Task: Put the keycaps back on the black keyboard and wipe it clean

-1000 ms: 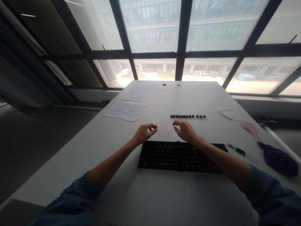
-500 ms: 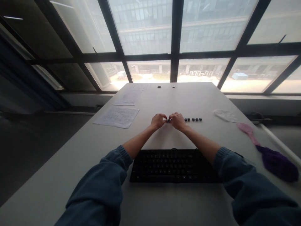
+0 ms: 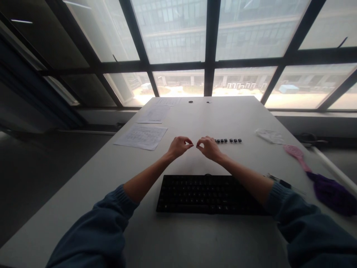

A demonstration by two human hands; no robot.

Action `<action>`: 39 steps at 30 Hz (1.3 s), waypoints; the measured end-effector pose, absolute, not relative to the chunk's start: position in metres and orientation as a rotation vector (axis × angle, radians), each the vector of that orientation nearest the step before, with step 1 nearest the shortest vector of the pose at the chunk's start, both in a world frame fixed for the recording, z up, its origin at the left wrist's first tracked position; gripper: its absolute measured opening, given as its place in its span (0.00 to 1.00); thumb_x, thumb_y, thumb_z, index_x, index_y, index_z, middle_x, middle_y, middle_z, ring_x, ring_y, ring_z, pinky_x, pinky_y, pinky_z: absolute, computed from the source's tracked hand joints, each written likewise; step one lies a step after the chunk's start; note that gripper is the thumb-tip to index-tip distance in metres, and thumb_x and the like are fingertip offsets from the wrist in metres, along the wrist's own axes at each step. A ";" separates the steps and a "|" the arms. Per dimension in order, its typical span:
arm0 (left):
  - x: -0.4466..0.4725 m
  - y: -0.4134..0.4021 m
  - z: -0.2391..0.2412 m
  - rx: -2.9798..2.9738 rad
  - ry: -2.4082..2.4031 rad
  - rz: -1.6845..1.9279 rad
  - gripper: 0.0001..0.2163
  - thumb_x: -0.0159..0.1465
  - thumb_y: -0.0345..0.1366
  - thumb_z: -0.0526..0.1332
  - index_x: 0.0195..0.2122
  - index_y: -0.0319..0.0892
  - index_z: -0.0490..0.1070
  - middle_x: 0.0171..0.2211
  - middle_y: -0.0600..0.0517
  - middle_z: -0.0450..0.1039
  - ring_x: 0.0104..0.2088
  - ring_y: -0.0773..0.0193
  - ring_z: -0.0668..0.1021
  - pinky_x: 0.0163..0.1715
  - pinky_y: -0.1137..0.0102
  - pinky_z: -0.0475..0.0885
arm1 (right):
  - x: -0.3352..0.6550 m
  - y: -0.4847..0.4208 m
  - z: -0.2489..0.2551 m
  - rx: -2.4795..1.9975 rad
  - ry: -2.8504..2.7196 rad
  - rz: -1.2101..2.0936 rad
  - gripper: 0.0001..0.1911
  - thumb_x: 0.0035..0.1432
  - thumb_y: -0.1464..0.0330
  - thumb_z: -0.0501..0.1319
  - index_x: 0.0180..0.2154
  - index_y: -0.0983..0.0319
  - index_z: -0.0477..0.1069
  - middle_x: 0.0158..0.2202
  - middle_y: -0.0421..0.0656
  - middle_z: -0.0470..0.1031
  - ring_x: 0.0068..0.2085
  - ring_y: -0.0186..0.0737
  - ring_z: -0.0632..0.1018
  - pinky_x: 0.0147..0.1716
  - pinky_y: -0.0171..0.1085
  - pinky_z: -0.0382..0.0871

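My left hand (image 3: pixel 178 146) and my right hand (image 3: pixel 209 147) hover over the white table (image 3: pixel 195 238), just beyond a black keyboard (image 3: pixel 206 193). Both hands are closed in a pinch, thumb against fingertips, and the two pinches almost touch. What sits between the fingertips is too small to make out. A short row of black keycaps (image 3: pixel 228 140) lies on the table right of my right hand, and its left end is hidden behind that hand.
Printed sheets (image 3: pixel 142 136) lie at the left, with more paper (image 3: pixel 154 112) farther back. At the right are a crumpled white wrapper (image 3: pixel 269 136), a pink brush (image 3: pixel 297 154), a purple cloth (image 3: pixel 331 193) and a thin metal tool (image 3: pixel 284 183). Large windows stand behind the table.
Both hands reached forward to the left end of the keycap row, then drew back slightly and a little apart, still pinched. The view shifted with the head.
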State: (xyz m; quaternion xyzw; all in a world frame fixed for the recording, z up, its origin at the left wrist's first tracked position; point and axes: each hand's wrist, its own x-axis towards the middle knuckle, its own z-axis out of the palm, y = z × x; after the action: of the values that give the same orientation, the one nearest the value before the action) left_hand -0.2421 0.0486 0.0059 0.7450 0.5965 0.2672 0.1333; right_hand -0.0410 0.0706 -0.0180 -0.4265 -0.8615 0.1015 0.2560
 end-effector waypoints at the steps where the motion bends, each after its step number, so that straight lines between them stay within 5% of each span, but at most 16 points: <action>1: -0.247 0.036 0.010 2.157 1.699 0.799 0.06 0.59 0.40 0.70 0.35 0.46 0.84 0.30 0.52 0.82 0.32 0.62 0.79 0.37 0.70 0.73 | -0.041 0.059 -0.016 -1.124 -2.299 0.348 0.03 0.61 0.71 0.66 0.35 0.60 0.80 0.38 0.44 0.81 0.43 0.43 0.76 0.46 0.40 0.63; 8: -0.265 -0.048 0.017 1.961 1.486 0.780 0.08 0.59 0.43 0.69 0.35 0.45 0.84 0.32 0.51 0.83 0.35 0.61 0.80 0.37 0.70 0.72 | -0.037 -0.017 -0.015 -1.010 -2.103 0.995 0.02 0.56 0.69 0.68 0.32 0.60 0.81 0.31 0.40 0.82 0.35 0.39 0.80 0.39 0.36 0.69; 14: -0.261 -0.072 -0.001 1.846 1.455 0.699 0.07 0.59 0.39 0.67 0.35 0.44 0.84 0.34 0.51 0.84 0.39 0.59 0.82 0.40 0.69 0.72 | -0.035 -0.035 -0.029 -1.078 -2.081 1.147 0.05 0.53 0.71 0.66 0.31 0.61 0.82 0.30 0.43 0.83 0.34 0.40 0.81 0.37 0.36 0.72; 39: -0.255 -0.088 -0.019 2.201 1.355 0.767 0.06 0.64 0.32 0.64 0.36 0.45 0.82 0.41 0.52 0.82 0.40 0.62 0.82 0.46 0.69 0.74 | -0.036 -0.060 -0.030 -1.012 -2.316 0.651 0.06 0.60 0.75 0.64 0.34 0.59 0.77 0.37 0.42 0.78 0.38 0.39 0.77 0.39 0.34 0.67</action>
State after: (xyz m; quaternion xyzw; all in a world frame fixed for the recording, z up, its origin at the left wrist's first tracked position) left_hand -0.2552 -0.0882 -0.0189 0.7963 0.4901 0.2773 0.2211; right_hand -0.0360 -0.0597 -0.0297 -0.3742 -0.8561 0.2407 0.2628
